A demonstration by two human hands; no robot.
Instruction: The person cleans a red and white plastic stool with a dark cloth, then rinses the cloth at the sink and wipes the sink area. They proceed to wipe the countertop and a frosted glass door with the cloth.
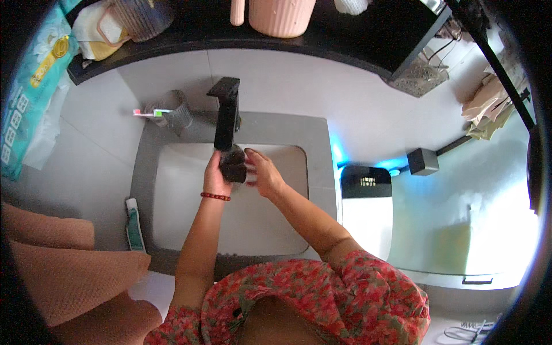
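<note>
Over the white basin (194,215) of a grey-rimmed sink, my left hand (217,174) grips a small dark, rounded object, perhaps a cup (233,164), from its left side. A black faucet (226,118) reaches down just above this object. My right hand (265,172) is at the object's right side, with fingers apart and blurred. Whether those fingers touch it I cannot tell. A red bead bracelet (215,196) circles my left wrist.
Behind the sink's left corner stands a clear tumbler (180,118) near toothbrushes (151,113). A toothpaste tube (135,226) lies along the left rim. A black shelf (345,45) bearing a pink ribbed cup (281,17) overhangs the back. To the right is a white toilet (366,224).
</note>
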